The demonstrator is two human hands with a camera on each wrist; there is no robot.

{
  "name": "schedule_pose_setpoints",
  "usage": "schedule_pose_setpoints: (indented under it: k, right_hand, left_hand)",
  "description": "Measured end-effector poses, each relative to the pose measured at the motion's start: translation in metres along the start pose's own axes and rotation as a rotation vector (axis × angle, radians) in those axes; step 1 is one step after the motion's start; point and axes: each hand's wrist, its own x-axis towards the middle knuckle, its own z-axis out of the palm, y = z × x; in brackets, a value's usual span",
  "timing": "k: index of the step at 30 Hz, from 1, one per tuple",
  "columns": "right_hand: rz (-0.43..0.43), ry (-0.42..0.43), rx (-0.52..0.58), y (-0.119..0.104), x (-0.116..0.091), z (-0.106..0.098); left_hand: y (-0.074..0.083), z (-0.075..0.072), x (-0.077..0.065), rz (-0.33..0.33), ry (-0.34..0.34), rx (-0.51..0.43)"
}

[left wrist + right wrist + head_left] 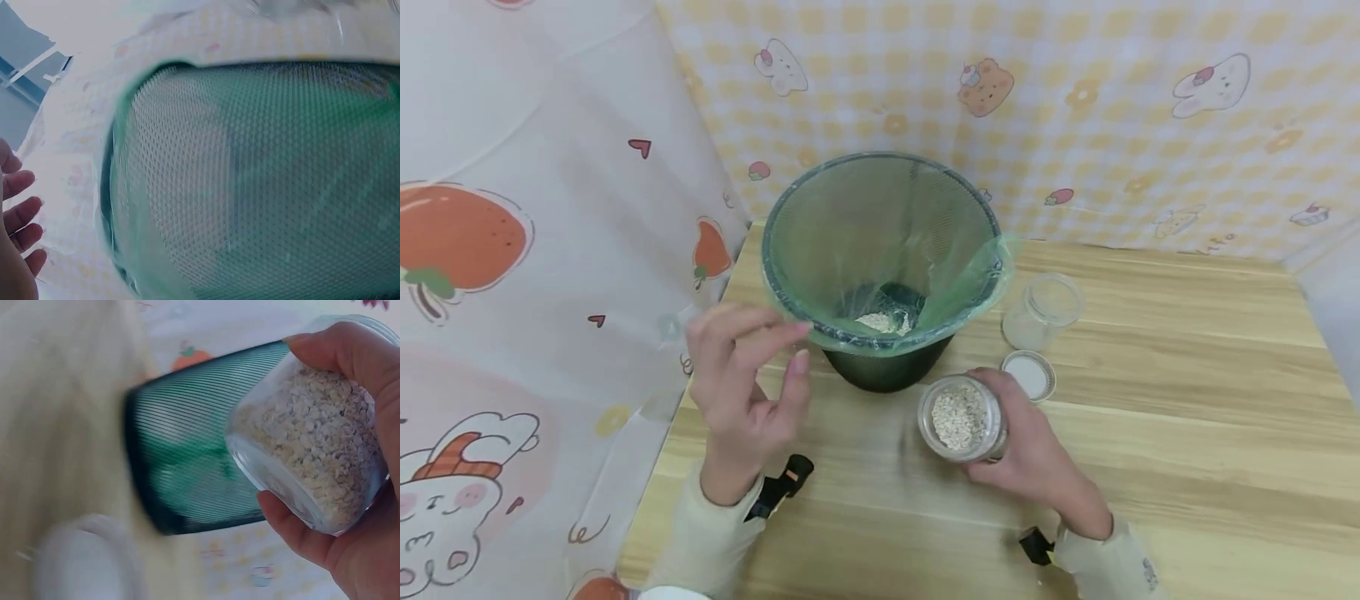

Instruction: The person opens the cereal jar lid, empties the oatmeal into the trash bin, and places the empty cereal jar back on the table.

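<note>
My right hand [1026,446] grips a clear jar [931,414] of pale oat-like flakes [959,417], its open mouth facing the head camera. In the right wrist view the flakes [325,434] lie against the jar's side, with thumb and fingers curled round it. My left hand [748,392] is raised at the near left of the bin's rim, thumb and fingertips apart, with nothing seen between them. A dark mesh bin [887,371] with a green plastic liner [951,308] stands ahead of both hands. Some pale flakes [880,322] lie at its bottom.
To the bin's right stands a second clear jar [1042,312], with a white-centred round lid [1028,375] in front of it on the wooden table [1187,400]. Patterned cloth [1075,108] hangs behind the table and along its left side.
</note>
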Motion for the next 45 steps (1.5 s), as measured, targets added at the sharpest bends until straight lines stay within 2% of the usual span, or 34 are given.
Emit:
schedule_pose_setpoints:
  k: [2,3,4,8,10,11,13,17,22,27,29,34,38,41,45]
  right_hand:
    - [-0.006,0.008,-0.01,-0.004,0.005,-0.014]
    - [-0.013,0.012,-0.024,-0.006,0.008,-0.021]
    - [-0.022,0.017,-0.032,-0.009,0.011,-0.029]
    - [-0.103,0.073,-0.045,-0.017,0.026,-0.055]
    - [-0.156,0.116,-0.044,-0.021,0.035,-0.066]
    - [-0.178,0.136,-0.035,-0.023,0.04,-0.071]
    - [-0.208,0.174,-0.015,-0.028,0.052,-0.08]
    - [-0.22,0.235,0.002,-0.039,0.081,-0.093]
    - [-0.227,0.3,-0.086,-0.053,0.112,-0.108]
    - [-0.264,0.312,-0.162,-0.065,0.136,-0.12]
    - [-0.306,0.31,-0.167,-0.069,0.147,-0.121]
    - [-0.414,0.298,-0.144,-0.073,0.18,-0.114]
    - [-0.462,0.279,-0.12,-0.067,0.201,-0.101]
    - [-0.458,0.23,-0.121,-0.058,0.213,-0.091]
    - [-0.438,0.157,-0.15,-0.043,0.221,-0.081]
  left_hand:
    - [-0.008,0.003,0.004,-0.001,-0.029,0.044]
    - [-0.013,0.003,0.004,-0.005,-0.075,0.055]
    - [-0.019,0.004,0.005,-0.008,-0.135,0.052]
    - [-0.041,0.002,-0.002,-0.03,-0.461,0.015]
    - [-0.049,0.003,-0.01,-0.036,-0.566,0.0]
    - [-0.053,0.003,-0.014,-0.032,-0.588,-0.002]
    - [-0.058,0.004,-0.022,-0.021,-0.584,0.004]
    - [-0.064,0.006,-0.033,0.003,-0.508,0.028]
    - [-0.07,0.011,-0.04,0.032,-0.436,0.058]
    - [-0.073,0.015,-0.043,0.037,-0.396,0.054]
    - [-0.074,0.017,-0.044,0.035,-0.386,0.049]
    - [-0.077,0.018,-0.046,0.042,-0.336,0.041]
    - [-0.08,0.019,-0.048,0.056,-0.29,0.029]
    - [-0.081,0.021,-0.048,0.063,-0.267,0.011]
    - [-0.081,0.024,-0.049,0.074,-0.272,-0.016]
